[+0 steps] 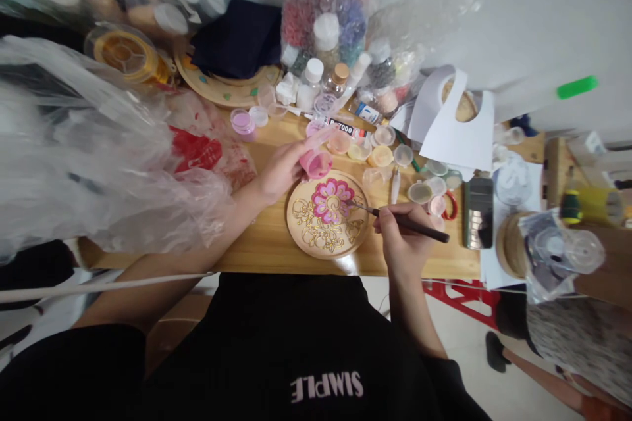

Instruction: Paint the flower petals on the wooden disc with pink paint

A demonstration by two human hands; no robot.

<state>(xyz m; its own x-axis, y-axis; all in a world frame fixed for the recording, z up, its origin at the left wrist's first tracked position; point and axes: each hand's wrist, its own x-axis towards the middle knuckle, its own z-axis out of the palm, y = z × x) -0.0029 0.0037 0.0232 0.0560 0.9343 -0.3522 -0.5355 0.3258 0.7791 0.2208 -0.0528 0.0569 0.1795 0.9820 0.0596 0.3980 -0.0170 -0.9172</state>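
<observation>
On the wooden table lies a round wooden plate (pixel 301 237) with gold wire outlines of flowers. One large flower (pixel 332 201) on it is filled with pink and magenta. My right hand (pixel 405 237) grips a dark-handled palette knife (pixel 419 226), its thin metal tip at the flower's right petals. Tilted just above the plate's upper edge is a small cup of pink paste (pixel 316 164), held by my left hand (pixel 286 168). Part of the left fingers is hidden behind the cup.
Several small cups of coloured paste (pixel 381 156) and a glue tube (pixel 345 127) stand beyond the plate. Plastic bags (pixel 108 158) crowd the left. A phone (pixel 478 213) lies right, near red scissors (pixel 450 205). Another person's leg (pixel 543 378) shows at lower right.
</observation>
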